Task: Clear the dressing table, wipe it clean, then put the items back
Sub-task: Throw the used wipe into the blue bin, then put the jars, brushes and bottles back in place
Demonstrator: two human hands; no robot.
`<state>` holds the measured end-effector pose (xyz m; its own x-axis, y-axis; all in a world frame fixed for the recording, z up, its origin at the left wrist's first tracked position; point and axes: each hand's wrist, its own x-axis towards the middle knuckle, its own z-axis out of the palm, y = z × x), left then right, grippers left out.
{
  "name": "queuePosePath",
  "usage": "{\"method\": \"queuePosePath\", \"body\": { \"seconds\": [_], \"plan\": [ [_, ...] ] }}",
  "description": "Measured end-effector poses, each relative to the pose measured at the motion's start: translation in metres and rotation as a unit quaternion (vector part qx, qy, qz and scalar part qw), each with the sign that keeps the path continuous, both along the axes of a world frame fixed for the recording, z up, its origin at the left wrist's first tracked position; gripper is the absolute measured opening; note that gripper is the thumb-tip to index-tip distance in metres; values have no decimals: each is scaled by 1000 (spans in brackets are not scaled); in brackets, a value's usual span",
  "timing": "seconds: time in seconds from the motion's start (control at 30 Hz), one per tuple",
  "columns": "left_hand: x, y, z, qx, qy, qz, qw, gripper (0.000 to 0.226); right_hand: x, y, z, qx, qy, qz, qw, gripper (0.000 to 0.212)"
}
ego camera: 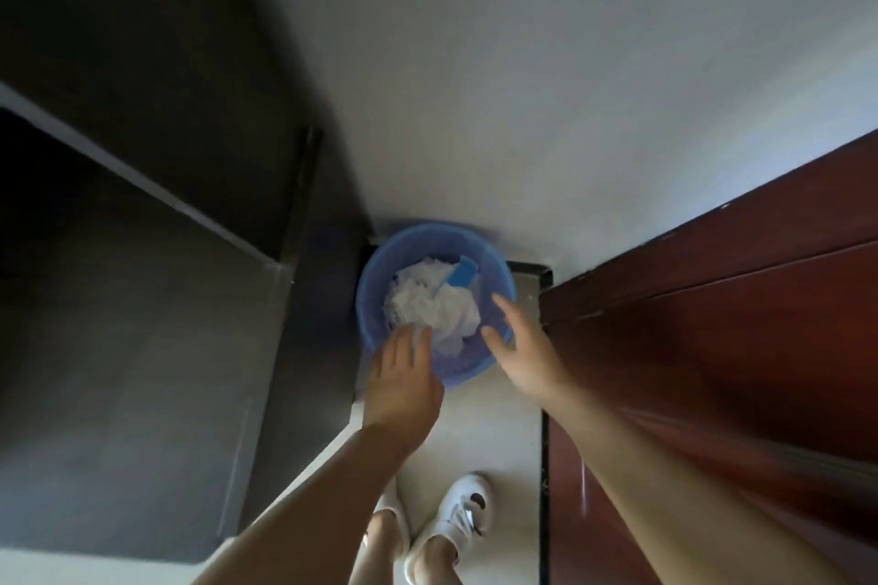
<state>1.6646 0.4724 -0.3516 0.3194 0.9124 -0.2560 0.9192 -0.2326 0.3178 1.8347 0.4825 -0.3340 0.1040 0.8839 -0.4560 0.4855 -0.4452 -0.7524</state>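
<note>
So the blue wastebasket (380,280) sits on the pale floor (494,437), tucked right into a corner: the white wall (522,86) is behind it, a dark grey cabinet (142,299) is tight against its left side, and the reddish-brown wooden door (712,347) stands just off its right side. Basically the only open room around the basket is the narrow strip of floor in front of it, where the person's white sneakers (463,518) are.

The basket is round, upright, mouth facing straight up, so no real long axis to speak of. It's stuffed with crumpled white tissues (427,299), plus a small blue packet-looking thing (463,273) toward the back rim, tilted; can't tell what it is exactly.

Both hands hover over the near rim of the basket. The left hand (404,375) is palm down, fingers (411,340) stretched out flat and close together, tips over the tissues, holding nothing. The right hand (520,347) is over the near-right rim, fingers spread loosely apart, also empty. It's a bit motion-blurred, so whether either one actually touches the rim or the paper I can't tell.
</note>
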Motion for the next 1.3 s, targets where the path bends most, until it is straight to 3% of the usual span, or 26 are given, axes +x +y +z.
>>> {"method": "queuePosePath", "body": {
  "seconds": [0.13,0.4,0.53,0.7,0.87,0.93,1.03,1.2,1.3],
  "plan": [
    [-7,-9,111,33,-70,15,997,55,-9,-21,109,45,-62,54,996,52],
    [-97,-22,285,115,-261,56,957,69,-58,-25,293,210,-76,136,965,48],
    [-165,-13,357,188,-286,68,937,72,-107,-23,358,293,-67,152,942,45],
    [-244,-1,428,264,-313,34,912,59,-195,-24,427,398,-58,150,903,38],
    [-295,22,493,332,-354,-29,874,49,-266,-5,485,507,-61,67,857,39],
    [-299,40,518,353,-348,-46,867,47,-281,10,500,531,-83,2,843,44],
    [-292,76,550,381,-320,-43,866,48,-294,33,519,502,-140,-59,851,60],
    [-276,130,569,280,-232,14,931,58,-305,68,528,416,-167,-115,886,81],
    [-268,144,567,267,-167,21,949,55,-308,83,522,387,-185,-129,894,86]
  ]
}}
